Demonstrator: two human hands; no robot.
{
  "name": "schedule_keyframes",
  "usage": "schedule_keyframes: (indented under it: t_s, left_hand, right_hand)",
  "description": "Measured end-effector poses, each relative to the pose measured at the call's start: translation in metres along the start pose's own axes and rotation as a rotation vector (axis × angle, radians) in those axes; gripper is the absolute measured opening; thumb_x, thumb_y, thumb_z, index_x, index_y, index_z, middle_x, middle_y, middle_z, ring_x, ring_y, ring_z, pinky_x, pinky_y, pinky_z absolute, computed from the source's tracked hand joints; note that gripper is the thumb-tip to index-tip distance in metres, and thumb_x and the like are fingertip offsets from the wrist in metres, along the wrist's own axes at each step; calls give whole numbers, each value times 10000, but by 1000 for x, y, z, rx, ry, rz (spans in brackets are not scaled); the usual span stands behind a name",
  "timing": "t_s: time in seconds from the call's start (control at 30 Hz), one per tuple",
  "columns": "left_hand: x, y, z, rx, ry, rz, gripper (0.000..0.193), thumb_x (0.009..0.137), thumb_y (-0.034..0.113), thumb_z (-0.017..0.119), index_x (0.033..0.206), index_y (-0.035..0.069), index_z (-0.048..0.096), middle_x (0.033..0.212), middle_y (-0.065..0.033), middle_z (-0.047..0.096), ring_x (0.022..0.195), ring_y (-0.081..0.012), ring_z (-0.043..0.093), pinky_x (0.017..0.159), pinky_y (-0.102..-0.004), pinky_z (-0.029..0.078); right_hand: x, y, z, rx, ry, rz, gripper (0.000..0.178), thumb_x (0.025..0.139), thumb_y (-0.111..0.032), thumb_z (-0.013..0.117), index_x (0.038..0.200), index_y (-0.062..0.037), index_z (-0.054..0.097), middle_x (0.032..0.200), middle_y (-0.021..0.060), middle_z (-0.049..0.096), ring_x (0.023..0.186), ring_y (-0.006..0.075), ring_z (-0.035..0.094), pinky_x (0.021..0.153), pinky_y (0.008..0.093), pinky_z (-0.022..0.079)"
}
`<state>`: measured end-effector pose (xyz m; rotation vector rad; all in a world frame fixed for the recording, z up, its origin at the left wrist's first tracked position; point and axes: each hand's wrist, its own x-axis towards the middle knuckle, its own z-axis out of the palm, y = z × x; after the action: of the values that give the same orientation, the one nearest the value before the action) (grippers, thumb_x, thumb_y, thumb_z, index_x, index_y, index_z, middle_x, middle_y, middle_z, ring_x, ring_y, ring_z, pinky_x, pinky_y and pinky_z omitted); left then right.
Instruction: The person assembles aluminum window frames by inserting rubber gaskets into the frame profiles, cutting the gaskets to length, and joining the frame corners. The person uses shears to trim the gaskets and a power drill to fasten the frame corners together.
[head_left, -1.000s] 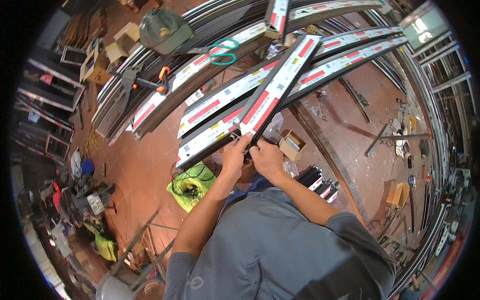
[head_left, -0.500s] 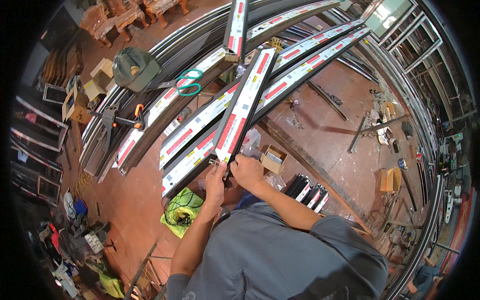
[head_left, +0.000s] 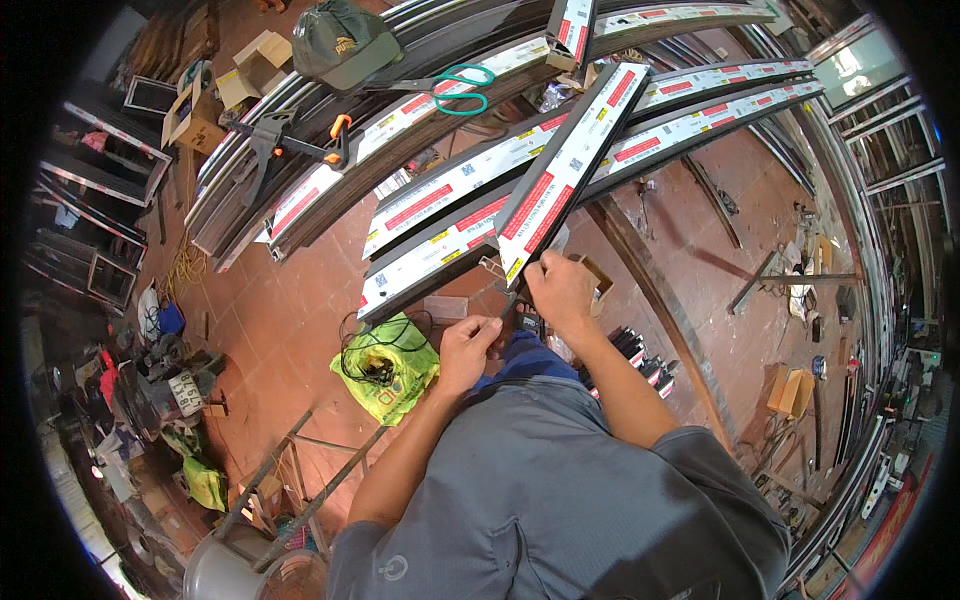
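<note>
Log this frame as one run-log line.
right hand: on near end of dark profile | left hand: just below that end, grip unclear | scissors: idle on rails

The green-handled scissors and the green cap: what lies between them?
In the head view, only the long dark profiles lie between the scissors and the cap; both rest on that stack, and nothing else sits in the gap.

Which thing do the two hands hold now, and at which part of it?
The right hand grips the near end of the dark aluminium profile with the white and red film. The left hand is just below that end; whether it holds anything cannot be told.
</note>
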<state>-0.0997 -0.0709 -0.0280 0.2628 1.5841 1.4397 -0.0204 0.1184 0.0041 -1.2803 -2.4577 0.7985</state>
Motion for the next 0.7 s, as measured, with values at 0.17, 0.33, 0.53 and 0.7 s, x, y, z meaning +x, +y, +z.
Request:
schedule_keyframes:
  t_s: [0.17,0.33,0.53,0.7]
  left_hand:
    - [12,29,21,-46,-38,-19,310,1057,325,675,965,33,723,763,-33,681,635,-97,632,565,-253,494]
    - [48,21,30,-285,-40,-52,425,1072,434,622,1054,21,719,839,-91,725,647,-148,689,554,-273,560]
    - [58,48,45,-40,5,-147,507,1036,500,650,1073,0,733,829,-129,735,619,-177,707,522,-288,549]
    - [60,35,50,-66,102,-83,502,1021,495,667,1025,-2,735,753,-116,716,563,-180,679,503,-297,531]
  right_hand:
    - [27,10,-10,-23,53,-15,340,917,-320,613,786,-10,659,802,299,683,792,521,675,731,619,503]
    - [50,18,-17,-103,50,-20,315,923,-300,583,844,-19,701,862,285,725,836,497,706,801,607,533]
    - [61,25,-22,-142,13,15,305,925,-277,565,888,-24,731,900,270,751,875,475,732,852,587,553]
    - [68,21,-24,-173,72,-43,302,919,-278,582,869,-19,730,872,267,749,828,456,742,797,576,573]
